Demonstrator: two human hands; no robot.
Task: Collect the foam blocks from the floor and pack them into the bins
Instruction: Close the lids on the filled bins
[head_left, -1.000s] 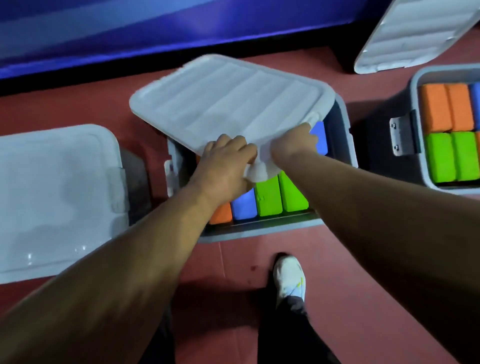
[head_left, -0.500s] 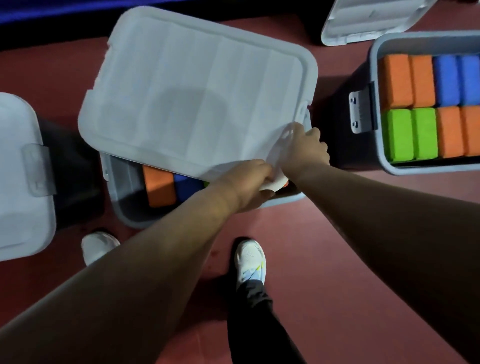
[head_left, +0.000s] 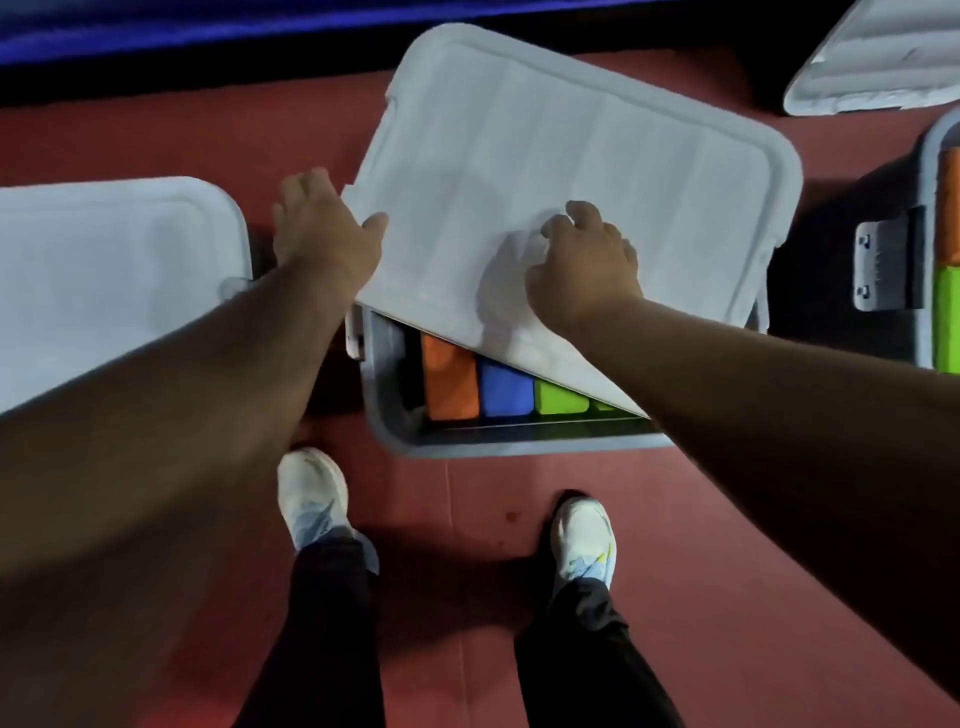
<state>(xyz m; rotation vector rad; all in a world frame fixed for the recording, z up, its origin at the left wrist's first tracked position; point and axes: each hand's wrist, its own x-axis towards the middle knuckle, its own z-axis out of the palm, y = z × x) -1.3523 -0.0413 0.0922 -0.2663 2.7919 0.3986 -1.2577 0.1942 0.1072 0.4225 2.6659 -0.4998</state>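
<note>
A person stands over a grey plastic bin (head_left: 395, 434) on the red floor (head_left: 727, 571), holding a white ribbed plastic lid (head_left: 571, 156) askew across its top. The left hand (head_left: 324, 228) pinches the lid's edge at the bin's left side with the thumb on top. The right hand (head_left: 584, 265) rests on the lid above the bin's middle, fingers bent and fingertips pressing, gripping nothing.

Along the bin's near wall, an orange foam block (head_left: 449, 379), a blue foam block (head_left: 506, 387) and a green foam block (head_left: 561, 402) stand side by side, uncovered where the lid is turned off square. No loose blocks show on the floor around the bin.

Because the lid sits rotated against the rim, pressing down now would likely wedge a corner into the bin or onto the blocks instead of seating it. Any left-hand fingers under the edge could be nipped between lid and rim. The white clip (head_left: 356, 332) at the bin's left end may also foul the lid's edge.
</note>
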